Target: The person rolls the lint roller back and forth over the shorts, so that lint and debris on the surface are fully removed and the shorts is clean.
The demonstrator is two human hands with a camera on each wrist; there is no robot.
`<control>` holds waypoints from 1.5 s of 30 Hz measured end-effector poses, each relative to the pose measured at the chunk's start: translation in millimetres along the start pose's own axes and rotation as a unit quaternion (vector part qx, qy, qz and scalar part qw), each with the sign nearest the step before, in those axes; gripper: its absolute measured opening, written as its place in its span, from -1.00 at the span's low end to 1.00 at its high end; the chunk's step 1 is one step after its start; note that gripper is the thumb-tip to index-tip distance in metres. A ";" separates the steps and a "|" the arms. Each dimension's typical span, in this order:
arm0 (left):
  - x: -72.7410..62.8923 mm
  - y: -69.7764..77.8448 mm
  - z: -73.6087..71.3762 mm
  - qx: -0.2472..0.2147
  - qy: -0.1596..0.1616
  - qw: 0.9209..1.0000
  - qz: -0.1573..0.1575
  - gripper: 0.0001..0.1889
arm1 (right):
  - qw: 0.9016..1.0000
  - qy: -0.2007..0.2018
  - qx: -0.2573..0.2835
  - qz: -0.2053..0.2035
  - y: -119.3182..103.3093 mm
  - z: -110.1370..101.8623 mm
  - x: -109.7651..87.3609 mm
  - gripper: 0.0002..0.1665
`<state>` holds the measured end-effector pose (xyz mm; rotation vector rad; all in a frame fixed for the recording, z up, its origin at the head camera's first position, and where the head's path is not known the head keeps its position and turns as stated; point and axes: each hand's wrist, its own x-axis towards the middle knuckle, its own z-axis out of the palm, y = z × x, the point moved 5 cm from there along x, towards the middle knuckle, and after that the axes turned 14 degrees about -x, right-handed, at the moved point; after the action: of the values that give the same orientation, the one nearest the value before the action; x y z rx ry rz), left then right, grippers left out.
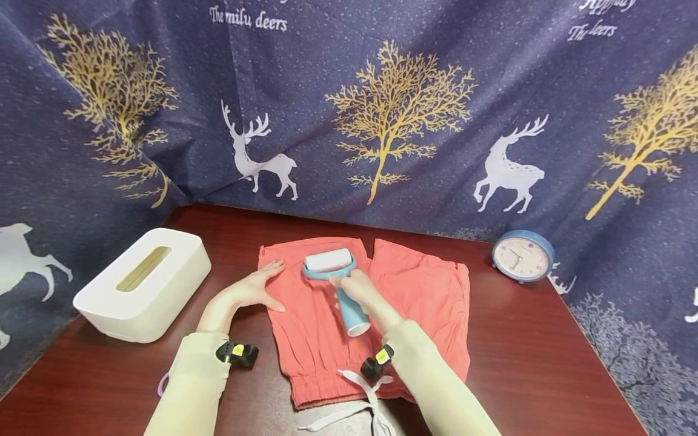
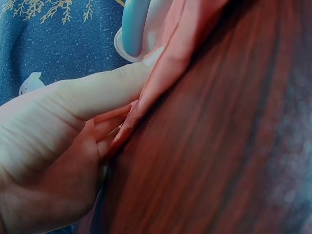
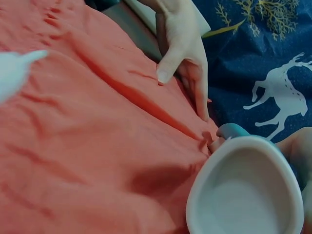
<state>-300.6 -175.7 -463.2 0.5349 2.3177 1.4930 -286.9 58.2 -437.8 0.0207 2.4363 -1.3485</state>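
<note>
Coral-red shorts lie spread on the table, waistband toward the person, with a white drawstring at the front. The right hand grips the blue handle of a lint roller. Its white roll lies over the upper part of the left leg of the shorts. In the right wrist view the handle's hollow white end faces the camera. The left hand, thumb and fingers spread apart, rests on the left edge of the shorts. In the left wrist view its thumb touches the fabric.
A white tissue box with a slot on top stands at the left on the dark red wooden table. At the back right is a blue round clock. A blue cloth with deer and trees hangs behind the table.
</note>
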 end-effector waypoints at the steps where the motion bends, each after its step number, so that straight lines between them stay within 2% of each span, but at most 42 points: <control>1: -0.2 -0.5 -0.2 0.001 0.001 1.000 -0.002 0.18 | 1.000 0.001 0.002 0.001 -0.8 0.5 2.6 -0.61; 6: 0.3 -1.3 -0.6 0.001 0.001 1.000 -0.003 0.18 | 1.000 0.010 -0.002 0.005 -5.1 1.0 14.0 -0.57; 11: 0.7 -1.3 -0.2 0.001 0.001 1.000 -0.002 0.18 | 1.000 0.011 0.004 0.014 -8.6 2.6 23.3 -0.63; 18: 1.9 -0.7 1.4 -0.001 0.002 1.000 -0.002 0.17 | 1.000 0.021 0.015 0.010 -13.5 4.3 37.5 -0.71; 29: -0.7 -0.1 1.1 0.000 0.000 1.000 0.000 0.17 | 1.000 0.028 0.002 0.007 -14.9 6.1 52.5 -0.70; 38: -0.6 -0.3 0.4 0.001 0.000 1.000 -0.007 0.18 | 0.999 0.034 0.011 -0.023 -14.2 3.5 57.6 -0.73; 45: -0.2 -0.9 -0.1 0.003 -0.002 1.000 -0.005 0.16 | 0.996 0.059 0.035 -0.054 -29.9 -13.4 52.3 -0.61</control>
<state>-300.5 -176.2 -464.0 0.5261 2.3189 1.4779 -345.3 44.7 -423.2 -0.0149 2.5180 -1.5183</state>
